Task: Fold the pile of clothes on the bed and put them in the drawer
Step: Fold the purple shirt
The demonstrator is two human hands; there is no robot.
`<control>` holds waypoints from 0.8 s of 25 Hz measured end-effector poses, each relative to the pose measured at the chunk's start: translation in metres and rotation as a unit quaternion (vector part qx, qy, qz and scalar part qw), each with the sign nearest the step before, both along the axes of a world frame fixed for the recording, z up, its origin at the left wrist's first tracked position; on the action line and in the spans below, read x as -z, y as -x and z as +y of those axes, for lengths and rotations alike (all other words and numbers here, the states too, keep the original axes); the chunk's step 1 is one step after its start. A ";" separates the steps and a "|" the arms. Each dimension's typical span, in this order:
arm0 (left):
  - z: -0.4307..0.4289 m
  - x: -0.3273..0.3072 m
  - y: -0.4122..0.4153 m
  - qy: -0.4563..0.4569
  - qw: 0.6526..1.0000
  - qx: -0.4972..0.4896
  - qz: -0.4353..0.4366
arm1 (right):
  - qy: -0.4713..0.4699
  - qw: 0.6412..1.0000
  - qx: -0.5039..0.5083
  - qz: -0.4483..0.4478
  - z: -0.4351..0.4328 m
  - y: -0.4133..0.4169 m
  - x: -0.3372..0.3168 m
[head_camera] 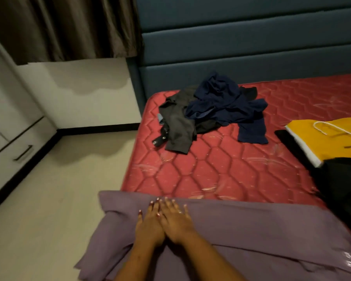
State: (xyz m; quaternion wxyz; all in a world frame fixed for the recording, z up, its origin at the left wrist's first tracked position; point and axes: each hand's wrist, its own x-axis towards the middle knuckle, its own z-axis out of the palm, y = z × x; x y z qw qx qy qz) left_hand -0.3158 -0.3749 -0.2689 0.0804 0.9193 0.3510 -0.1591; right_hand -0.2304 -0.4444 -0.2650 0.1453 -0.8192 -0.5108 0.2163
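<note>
Red quilted mattress (221, 169) fills centre and right, with a teal padded headboard (251, 47) along its far edge. Beige floor (59, 199) runs to the left of the bed. Brown curtain (69, 27) hangs top left. White cabinet at far left; its drawer (10, 159) is closed and has a dark bar handle (23, 153).

Purple garment (251, 230) is spread flat across the near edge of the mattress. Its left end hangs over the near-left corner toward the floor, and its far edge is a straight fold line.

Black cloth (342, 189) lies at the right edge of the mattress, partly out of frame. Yellow bag (332, 151) lies flat at the right edge, just beyond the black cloth, with a white cord handle (332, 129) on top.

The unfolded pile sits near the far-left corner of the mattress, well apart from the purple garment. In it, a navy garment (221, 102) is crumpled on top at the right and a grey garment (176, 122) lies to the left, trailing toward the near side. There is more dark fabric under them; can't tell how many pieces.

Left hand (150, 224) lies palm down on the purple garment, fingers straight, gripping nothing. Right hand (176, 220) does the same, flat with fingers extended and fingertips close to the fold line. The two hands lie side by side, touching, near the left end of the near edge.
</note>
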 end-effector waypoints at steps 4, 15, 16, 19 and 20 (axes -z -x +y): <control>0.042 0.005 0.032 0.027 0.997 -0.034 -0.069 | -0.036 0.994 -0.002 -0.101 0.013 0.010 0.032; 0.124 0.026 0.037 0.065 0.980 -0.117 -0.149 | 0.011 0.986 0.039 -0.161 0.030 -0.001 0.033; 0.130 0.029 0.038 0.069 0.979 -0.117 -0.153 | 0.010 0.986 0.041 -0.160 0.030 0.000 0.035; 0.146 0.035 0.036 0.071 0.974 -0.125 -0.175 | 0.010 0.986 0.046 -0.162 0.029 0.000 0.037; 0.152 0.037 0.035 0.086 0.970 -0.130 -0.188 | 0.011 0.986 0.046 -0.162 0.030 -0.001 0.037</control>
